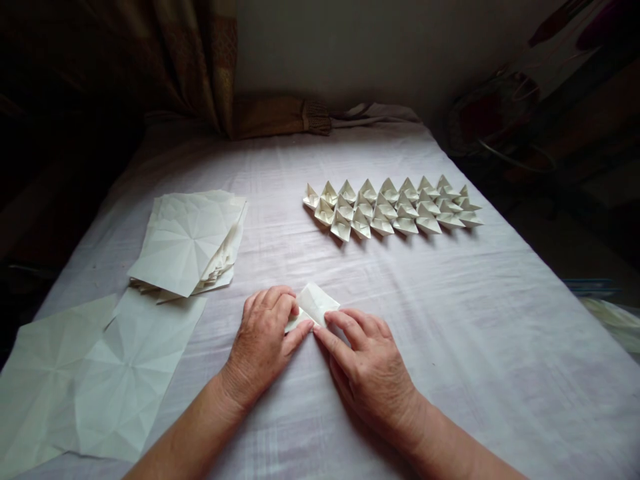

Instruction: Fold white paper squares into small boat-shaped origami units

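Observation:
A small piece of folded white paper point(315, 301) lies on the cloth-covered surface between my hands. My left hand point(265, 327) is closed on its left side, thumb and fingers pressing the paper near its lower edge. On the right side, my right hand point(367, 357) grips the paper with its fingertips, the index finger close to my left thumb. Part of the paper is hidden under the left fingers.
Several folded paper boats point(395, 210) stand in tight rows at the back right. To the left sits a stack of creased paper sheets point(187, 243), with loose creased sheets point(125, 373) nearer. A curtain point(220, 67) hangs at the back over the pale cloth point(450, 373).

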`<state>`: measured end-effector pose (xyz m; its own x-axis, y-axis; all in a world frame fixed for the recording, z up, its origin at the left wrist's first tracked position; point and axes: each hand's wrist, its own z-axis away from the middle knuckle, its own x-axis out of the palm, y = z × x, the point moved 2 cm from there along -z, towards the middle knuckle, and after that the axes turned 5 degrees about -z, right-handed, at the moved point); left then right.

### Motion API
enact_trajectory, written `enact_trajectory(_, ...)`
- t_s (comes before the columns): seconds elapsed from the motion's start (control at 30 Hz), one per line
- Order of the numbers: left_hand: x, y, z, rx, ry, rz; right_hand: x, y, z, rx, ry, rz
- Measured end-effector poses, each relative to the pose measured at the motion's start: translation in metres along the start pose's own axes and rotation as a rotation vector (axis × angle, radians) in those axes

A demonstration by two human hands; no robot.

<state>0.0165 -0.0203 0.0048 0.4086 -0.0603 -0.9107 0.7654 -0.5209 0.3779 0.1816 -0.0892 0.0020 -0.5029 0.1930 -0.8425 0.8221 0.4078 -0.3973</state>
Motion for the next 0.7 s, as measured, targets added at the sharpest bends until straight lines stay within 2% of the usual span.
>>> enact_trajectory(0.2, -0.007, -0.007, 0.014, 0.145, 0.115, 0.011, 0.001, -0.001, 0.001, 0.021, 0.006, 0.009)
enact_trajectory(0.33, -0.015, -0.008, 0.026, 0.278, 0.090, -0.130, 0.001, -0.001, 0.001, 0.020, 0.016, 0.008)
enact_trajectory(0.7, -0.008, -0.013, 0.033, 0.248, 0.003, -0.203, 0.003, -0.001, 0.003, 0.011, 0.019, 0.006)
